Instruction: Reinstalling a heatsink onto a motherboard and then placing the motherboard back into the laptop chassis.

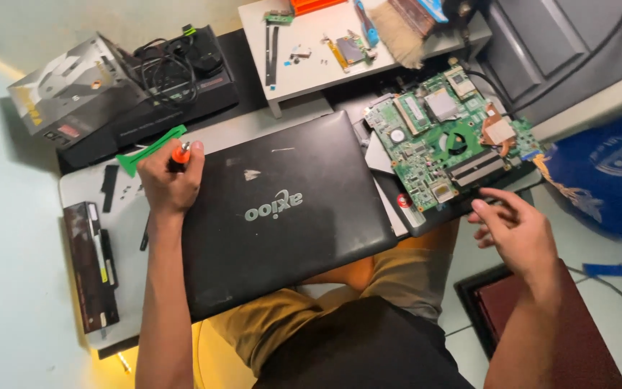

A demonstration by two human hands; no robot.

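A closed black laptop (pixel 282 209) lies across a low white table (pixel 84 187) and over my lap. My left hand (pixel 169 180) rests at the lid's far left corner, closed around a screwdriver with an orange and black handle (pixel 180 154). My right hand (pixel 516 230) hovers with fingers spread just below a bare green circuit board (pixel 451 137), which lies on a dark laptop base to the right of the lid. It holds nothing.
A green plastic pry tool (pixel 149 151) lies beside my left hand. A long black battery (pixel 91 266) sits at the table's left end. Boxes and cables (pixel 174 68) stand behind. A small white shelf (pixel 311 72) carries parts and a brush (pixel 397 32). A blue bag (pixel 606 173) is right.
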